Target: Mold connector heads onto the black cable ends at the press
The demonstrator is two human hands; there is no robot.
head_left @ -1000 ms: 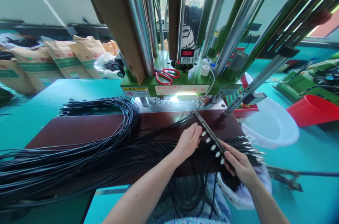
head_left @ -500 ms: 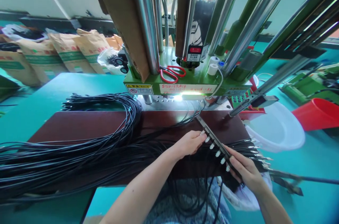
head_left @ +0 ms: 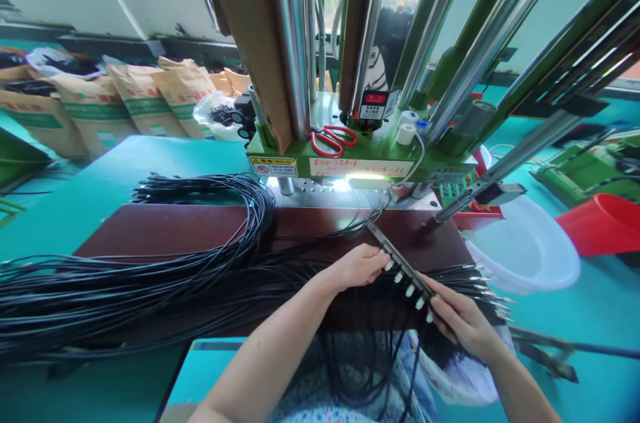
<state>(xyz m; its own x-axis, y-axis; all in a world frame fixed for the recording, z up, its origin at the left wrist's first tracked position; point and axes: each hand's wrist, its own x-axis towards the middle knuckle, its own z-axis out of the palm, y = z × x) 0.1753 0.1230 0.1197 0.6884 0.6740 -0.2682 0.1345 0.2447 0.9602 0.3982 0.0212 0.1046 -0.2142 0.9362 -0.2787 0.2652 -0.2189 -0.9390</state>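
A long dark metal strip (head_left: 395,259) with several white plug tips along it lies slanted on the brown work board (head_left: 165,229). My left hand (head_left: 357,266) pinches a black cable end at the strip's upper part, fingers closed. My right hand (head_left: 463,323) grips the strip's lower end between thumb and fingers. A thick bundle of black cables (head_left: 150,283) fans from the left across the board towards both hands. More cables with metal ends (head_left: 483,289) lie just right of the strip.
A green press machine (head_left: 350,156) with steel columns stands just behind the board, red scissors (head_left: 333,138) on its deck. A white basin (head_left: 525,246) and a red bin (head_left: 600,223) sit to the right. Brown paper sacks (head_left: 130,106) line the far left.
The view has shifted slightly, so everything sits a little higher and further right. My left hand's fingers have closed round a cable end at the strip; my right hand keeps its hold.
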